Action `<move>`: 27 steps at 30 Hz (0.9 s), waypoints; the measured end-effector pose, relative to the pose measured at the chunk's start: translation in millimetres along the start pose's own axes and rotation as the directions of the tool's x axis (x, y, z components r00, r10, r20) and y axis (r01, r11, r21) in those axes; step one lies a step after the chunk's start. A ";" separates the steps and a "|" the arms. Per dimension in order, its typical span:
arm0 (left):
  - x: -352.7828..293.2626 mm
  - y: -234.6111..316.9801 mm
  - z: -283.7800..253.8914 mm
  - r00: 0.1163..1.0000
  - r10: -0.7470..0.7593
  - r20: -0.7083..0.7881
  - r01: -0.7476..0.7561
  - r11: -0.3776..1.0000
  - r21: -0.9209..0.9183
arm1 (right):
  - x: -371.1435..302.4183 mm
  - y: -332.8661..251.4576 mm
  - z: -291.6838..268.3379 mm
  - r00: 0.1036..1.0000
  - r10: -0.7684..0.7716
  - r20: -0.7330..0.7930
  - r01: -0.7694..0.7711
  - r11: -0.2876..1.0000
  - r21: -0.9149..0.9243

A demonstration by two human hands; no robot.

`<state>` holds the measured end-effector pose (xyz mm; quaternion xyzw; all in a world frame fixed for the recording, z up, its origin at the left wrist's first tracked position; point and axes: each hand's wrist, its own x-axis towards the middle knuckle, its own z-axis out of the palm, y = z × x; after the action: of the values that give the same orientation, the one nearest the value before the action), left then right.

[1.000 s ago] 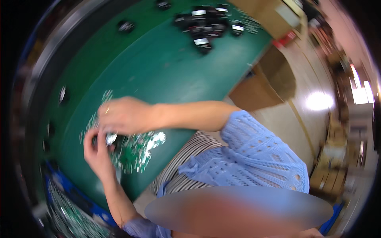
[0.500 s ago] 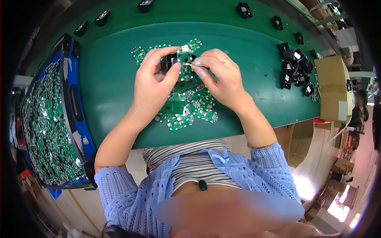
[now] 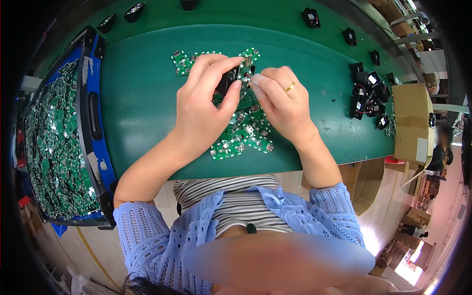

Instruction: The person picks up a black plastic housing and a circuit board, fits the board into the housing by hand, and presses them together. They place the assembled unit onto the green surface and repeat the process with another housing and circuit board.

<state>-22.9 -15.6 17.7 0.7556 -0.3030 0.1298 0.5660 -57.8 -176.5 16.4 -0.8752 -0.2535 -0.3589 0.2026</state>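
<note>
Black housing [image 3: 227, 83] well inside table edge [image 3: 287, 170]

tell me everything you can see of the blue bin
The bin has blue walls with black corners, apparently plastic, a long black handle on its right side and whitish patches. It sits open-topped at the left of the green table, heaped with green circuit boards. The left hand is apart from it.
</note>
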 end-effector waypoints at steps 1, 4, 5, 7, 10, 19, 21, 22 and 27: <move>-0.1 1.1 -0.3 1.000 -0.002 0.004 0.002 1.000 0.000 | -0.3 0.2 -0.7 0.999 -0.032 0.018 0.033 0.999 -0.039; -0.6 1.8 -0.8 1.000 -0.026 0.003 0.026 0.999 -0.022 | -0.1 -0.7 -2.0 0.997 -0.068 0.044 0.070 0.997 -0.040; -0.6 1.6 -1.0 0.999 -0.047 0.002 0.047 0.998 -0.044 | 0.3 -0.5 -1.4 0.997 -0.069 0.045 0.071 0.997 -0.039; -0.5 1.5 -0.9 0.999 -0.042 0.001 0.042 0.998 -0.041 | 0.4 -0.1 -0.3 0.998 -0.065 0.016 0.066 0.997 -0.039; -0.4 1.7 -1.7 1.000 -0.025 0.007 0.025 0.999 -0.024 | -0.1 -0.8 -0.4 0.998 -0.063 0.014 0.064 0.997 -0.043; 0.3 4.7 -2.9 0.999 -0.047 -0.002 0.047 0.997 -0.055 | -0.2 -1.1 -0.4 0.998 -0.062 -0.023 0.062 0.998 -0.019; 0.1 4.8 -3.0 0.999 -0.042 -0.002 0.042 0.998 -0.044 | 0.5 -0.5 -0.7 0.998 -0.059 -0.019 0.058 0.998 -0.014; -0.1 4.5 -2.9 0.999 -0.042 0.003 0.042 0.998 -0.044 | 0.6 -0.2 -0.8 0.998 -0.054 -0.016 0.054 0.999 -0.008; -0.6 5.1 -2.7 0.999 -0.041 0.008 0.042 0.998 -0.045 | -0.2 0.0 -1.1 0.998 -0.069 -0.014 0.068 0.997 -0.021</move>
<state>-26.0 -13.9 22.2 0.7493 -0.2920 0.1086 0.5844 -58.6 -177.1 17.0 -0.8653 -0.2780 -0.3747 0.1830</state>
